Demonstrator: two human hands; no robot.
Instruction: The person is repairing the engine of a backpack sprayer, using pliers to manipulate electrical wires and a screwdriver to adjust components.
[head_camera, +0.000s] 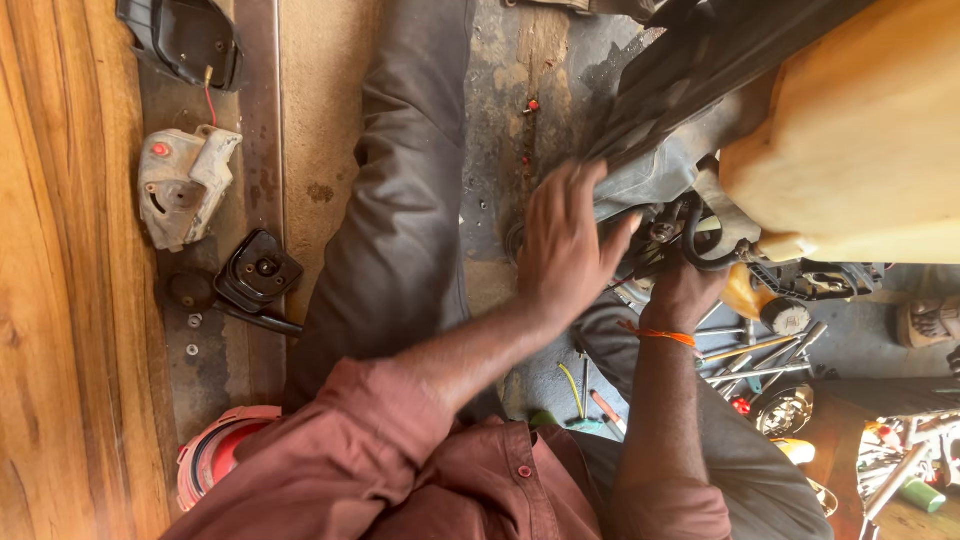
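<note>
Left hand (568, 245), fingers spread wide, lies flat on the grey machine housing (650, 175); right hand (685, 290), grip hidden, reaches beneath the black hose (700, 245) just right of it, below the yellow tank (860, 140)

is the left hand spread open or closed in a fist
Spread open: the left hand lies flat with fingers extended against the grey machine housing, gripping nothing.
</note>
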